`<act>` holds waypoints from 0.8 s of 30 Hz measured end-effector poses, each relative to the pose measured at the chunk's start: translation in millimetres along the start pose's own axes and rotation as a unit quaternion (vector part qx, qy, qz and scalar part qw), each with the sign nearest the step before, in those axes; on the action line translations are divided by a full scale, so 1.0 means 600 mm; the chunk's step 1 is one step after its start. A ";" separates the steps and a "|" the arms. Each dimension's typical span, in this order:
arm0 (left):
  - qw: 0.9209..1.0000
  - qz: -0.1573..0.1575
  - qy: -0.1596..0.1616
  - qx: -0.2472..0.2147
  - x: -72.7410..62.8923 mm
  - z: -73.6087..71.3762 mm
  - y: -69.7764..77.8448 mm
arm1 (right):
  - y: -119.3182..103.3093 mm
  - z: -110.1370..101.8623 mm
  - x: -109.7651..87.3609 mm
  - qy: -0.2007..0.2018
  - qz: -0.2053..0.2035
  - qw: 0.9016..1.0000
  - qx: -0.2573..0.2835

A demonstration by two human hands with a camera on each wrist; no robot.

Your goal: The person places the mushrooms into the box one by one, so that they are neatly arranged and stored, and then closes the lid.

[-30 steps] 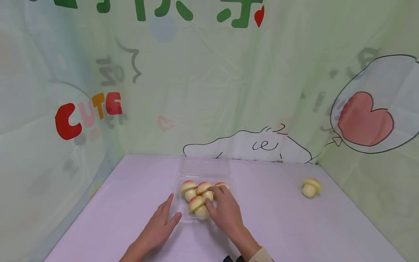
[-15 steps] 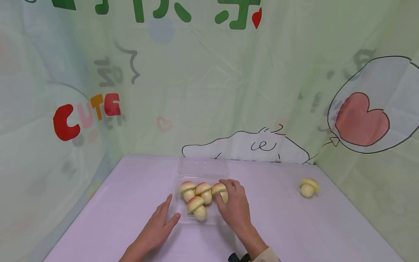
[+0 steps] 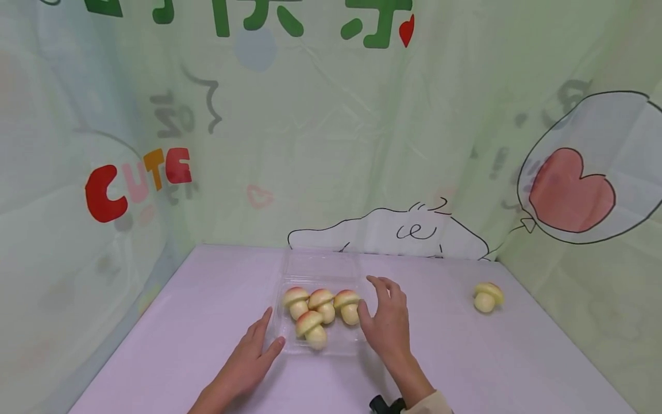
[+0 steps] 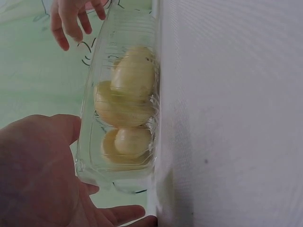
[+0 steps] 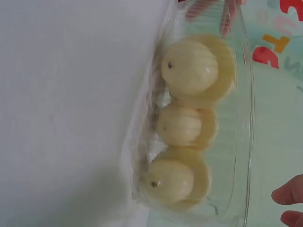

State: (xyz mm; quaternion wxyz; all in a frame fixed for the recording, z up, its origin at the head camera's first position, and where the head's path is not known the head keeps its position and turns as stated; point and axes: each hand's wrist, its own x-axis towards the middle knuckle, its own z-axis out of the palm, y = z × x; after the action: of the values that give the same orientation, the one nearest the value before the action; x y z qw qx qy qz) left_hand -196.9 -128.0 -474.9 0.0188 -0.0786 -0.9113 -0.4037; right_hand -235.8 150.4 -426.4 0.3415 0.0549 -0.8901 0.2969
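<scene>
A clear plastic clamshell box [image 3: 338,343] lies with its lid [image 3: 320,265] folded back. Inside are several toy mushrooms with reddish-yellow caps: three side by side at the back, ending in the right-hand mushroom [image 3: 349,307], and a front mushroom [image 3: 312,329] leaning before them. My left hand [image 3: 250,355] rests along the box's left side, fingers straight and thumb at the front corner; the left wrist view shows its thumb against the wall. My right hand [image 3: 389,325] hovers at the right rim, thumb and fingers spread and holding nothing. One more mushroom [image 3: 488,297] lies on the table to the right.
The pale lilac table [image 3: 439,345] runs back to a printed fabric curtain [image 3: 320,126], which also encloses both sides. A black object [image 3: 387,405] shows beside the right sleeve [image 3: 429,403] at the front edge.
My right hand went from the front mushroom to the right-hand one in the box, then released it and drew off to the right. My left hand stayed in place.
</scene>
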 end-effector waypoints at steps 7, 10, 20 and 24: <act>1.000 0.008 0.002 0.003 -0.002 -0.001 0.002 | 0.019 -0.010 0.013 0.019 0.029 0.999 -0.004; 1.000 0.006 0.001 0.002 -0.001 -0.001 0.002 | 0.032 -0.013 0.019 0.038 0.034 0.999 0.004; 1.000 -0.001 -0.003 0.004 0.000 -0.001 -0.001 | 0.067 -0.022 0.028 0.058 0.077 0.995 -0.008; 1.000 -0.003 -0.004 0.001 0.002 0.001 -0.001 | 0.081 -0.025 0.030 0.069 0.088 0.994 -0.010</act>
State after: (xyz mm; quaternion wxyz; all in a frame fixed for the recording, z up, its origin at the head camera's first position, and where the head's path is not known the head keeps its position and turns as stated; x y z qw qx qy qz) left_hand -198.4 -127.7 -475.4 0.0137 -0.0770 -0.9122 -0.4021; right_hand -255.1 200.8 -429.9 0.3748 -0.0476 -0.8688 0.3200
